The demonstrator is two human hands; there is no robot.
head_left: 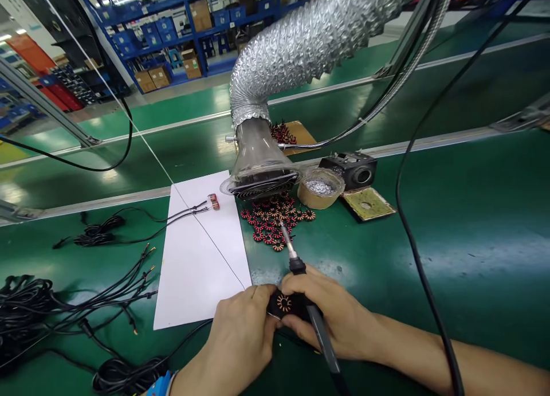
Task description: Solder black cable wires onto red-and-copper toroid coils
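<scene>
The left hand (240, 338) clenches a copper-wound toroid coil (284, 302) while the right hand (330, 310) grasps a soldering iron (297, 265), its tip slanting away just beyond the coil

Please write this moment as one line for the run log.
left hand: holds ring coil | right hand: holds soldering iron | nearby: coil pile, white paper

The left hand (238, 341) pinches a copper-wound toroid coil (284, 302) beside the right hand (330, 313), which grips a soldering iron (298, 265); more coils (268, 224) lie heaped beyond, right of a white paper sheet (201, 270).
</scene>
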